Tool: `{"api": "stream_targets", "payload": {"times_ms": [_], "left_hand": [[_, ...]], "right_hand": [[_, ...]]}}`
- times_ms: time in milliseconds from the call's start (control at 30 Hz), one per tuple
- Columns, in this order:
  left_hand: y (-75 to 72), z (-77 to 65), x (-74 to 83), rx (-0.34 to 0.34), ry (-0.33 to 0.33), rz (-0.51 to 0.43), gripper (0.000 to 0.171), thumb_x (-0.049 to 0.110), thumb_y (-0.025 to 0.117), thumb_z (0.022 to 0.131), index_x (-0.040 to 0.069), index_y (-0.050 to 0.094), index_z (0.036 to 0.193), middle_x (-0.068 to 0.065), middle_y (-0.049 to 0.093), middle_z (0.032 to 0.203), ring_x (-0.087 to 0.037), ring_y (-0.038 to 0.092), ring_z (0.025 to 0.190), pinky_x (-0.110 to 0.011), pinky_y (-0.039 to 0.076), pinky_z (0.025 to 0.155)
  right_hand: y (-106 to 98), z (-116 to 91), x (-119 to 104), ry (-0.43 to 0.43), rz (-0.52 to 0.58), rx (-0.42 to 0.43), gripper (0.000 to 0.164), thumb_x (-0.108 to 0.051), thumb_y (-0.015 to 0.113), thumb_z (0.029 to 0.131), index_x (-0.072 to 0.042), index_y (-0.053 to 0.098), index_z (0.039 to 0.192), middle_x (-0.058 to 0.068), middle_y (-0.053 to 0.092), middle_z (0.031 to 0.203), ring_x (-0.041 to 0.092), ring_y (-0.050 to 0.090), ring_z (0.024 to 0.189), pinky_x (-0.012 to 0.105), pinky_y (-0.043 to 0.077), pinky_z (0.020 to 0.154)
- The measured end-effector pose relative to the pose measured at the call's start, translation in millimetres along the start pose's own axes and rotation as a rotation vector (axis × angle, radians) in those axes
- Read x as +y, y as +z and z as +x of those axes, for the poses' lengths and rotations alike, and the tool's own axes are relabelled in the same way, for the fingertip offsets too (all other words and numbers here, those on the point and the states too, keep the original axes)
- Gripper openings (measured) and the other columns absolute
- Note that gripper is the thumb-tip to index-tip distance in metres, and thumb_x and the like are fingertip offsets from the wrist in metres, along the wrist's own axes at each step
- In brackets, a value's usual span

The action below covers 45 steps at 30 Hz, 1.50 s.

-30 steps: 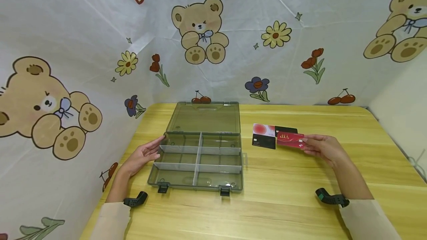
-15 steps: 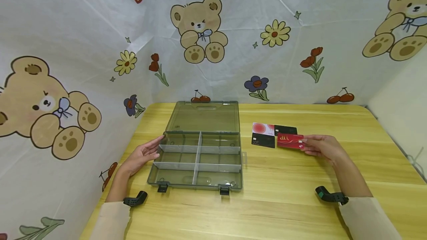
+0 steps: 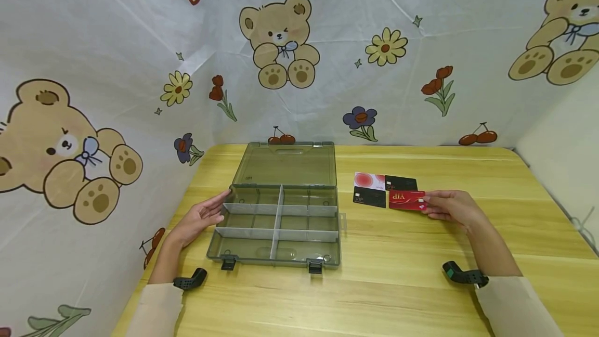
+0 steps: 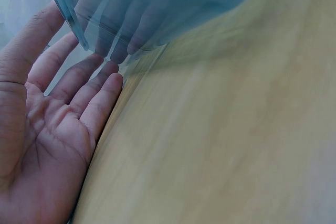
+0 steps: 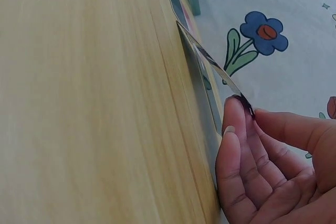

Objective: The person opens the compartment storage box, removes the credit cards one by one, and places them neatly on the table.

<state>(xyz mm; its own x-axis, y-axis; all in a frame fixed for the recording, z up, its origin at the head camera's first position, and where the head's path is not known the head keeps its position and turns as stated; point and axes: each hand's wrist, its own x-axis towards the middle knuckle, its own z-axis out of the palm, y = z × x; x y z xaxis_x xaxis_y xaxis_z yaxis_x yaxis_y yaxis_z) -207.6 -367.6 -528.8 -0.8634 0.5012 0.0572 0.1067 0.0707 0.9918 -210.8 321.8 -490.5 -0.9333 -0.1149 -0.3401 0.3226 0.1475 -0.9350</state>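
Observation:
In the head view my right hand pinches a red VIP card by its right end, between thumb and fingers. The right wrist view shows this card edge-on and tilted, its far edge down at the table and its held end raised. Beside it lie a black VIP card, a pink-and-white card and another black card. My left hand rests at the left side of a clear grey compartment box, fingers extended; in the left wrist view its fingertips meet the box wall.
The box's lid lies back toward the wall sheet printed with bears. Two black latches hang at the box's front. Dividers part its inside into several compartments. The wooden table extends to the front and right.
The red card has come down slightly toward the front, so more of the black card behind it shows. My left hand and the box have stayed in place.

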Motion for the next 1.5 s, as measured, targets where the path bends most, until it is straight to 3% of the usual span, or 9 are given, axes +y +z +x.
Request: {"api": "stream_targets", "payload": {"times_ms": [533, 767, 1033, 1333, 1500], "left_hand": [[0.1, -0.1, -0.3, 0.001, -0.004, -0.001, 0.065, -0.005, 0.054, 0.101, 0.002, 0.028, 0.16, -0.019, 0.015, 0.168, -0.032, 0.019, 0.152, -0.017, 0.031, 0.114], [0.0, 0.7, -1.3, -0.001, 0.005, -0.002, 0.065, -0.007, 0.053, 0.101, 0.001, 0.027, 0.16, -0.02, 0.015, 0.167, -0.029, 0.021, 0.152, -0.018, 0.031, 0.115], [0.4, 0.4, -1.2, 0.004, 0.007, -0.001, 0.065, -0.006, 0.053, 0.101, 0.002, 0.028, 0.16, -0.019, 0.016, 0.168, -0.034, 0.017, 0.152, -0.018, 0.031, 0.115], [-0.1, 0.5, -2.0, -0.001, 0.011, 0.005, 0.065, -0.006, 0.054, 0.101, 0.001, 0.027, 0.16, -0.019, 0.016, 0.167, -0.029, 0.02, 0.152, -0.017, 0.031, 0.115], [0.2, 0.5, -1.0, 0.001, 0.009, 0.011, 0.064, -0.006, 0.053, 0.101, 0.002, 0.028, 0.16, -0.02, 0.016, 0.167, -0.034, 0.017, 0.152, -0.017, 0.031, 0.115]], "right_hand": [[1.6, -0.8, 0.2, -0.009, -0.085, 0.026, 0.048, -0.017, 0.062, 0.103, 0.019, 0.053, 0.133, 0.0, 0.075, 0.084, 0.013, 0.073, 0.075, 0.027, 0.062, 0.068], [3.5, -1.4, -2.4, -0.002, -0.122, 0.023, 0.051, -0.017, 0.06, 0.104, 0.02, 0.049, 0.137, 0.0, 0.075, 0.088, 0.015, 0.073, 0.076, 0.028, 0.062, 0.068], [5.4, 0.1, -2.1, 0.003, -0.135, 0.038, 0.051, -0.015, 0.058, 0.104, 0.019, 0.046, 0.14, -0.002, 0.074, 0.093, 0.016, 0.073, 0.077, 0.029, 0.062, 0.069], [5.3, 1.7, -0.1, 0.003, -0.137, 0.051, 0.05, -0.013, 0.058, 0.104, 0.019, 0.046, 0.14, 0.002, 0.073, 0.098, 0.016, 0.073, 0.077, 0.03, 0.063, 0.071], [5.1, 4.2, 1.1, -0.002, -0.148, 0.065, 0.049, -0.013, 0.058, 0.104, 0.018, 0.047, 0.14, 0.003, 0.072, 0.1, 0.016, 0.073, 0.078, 0.031, 0.063, 0.072]]}}
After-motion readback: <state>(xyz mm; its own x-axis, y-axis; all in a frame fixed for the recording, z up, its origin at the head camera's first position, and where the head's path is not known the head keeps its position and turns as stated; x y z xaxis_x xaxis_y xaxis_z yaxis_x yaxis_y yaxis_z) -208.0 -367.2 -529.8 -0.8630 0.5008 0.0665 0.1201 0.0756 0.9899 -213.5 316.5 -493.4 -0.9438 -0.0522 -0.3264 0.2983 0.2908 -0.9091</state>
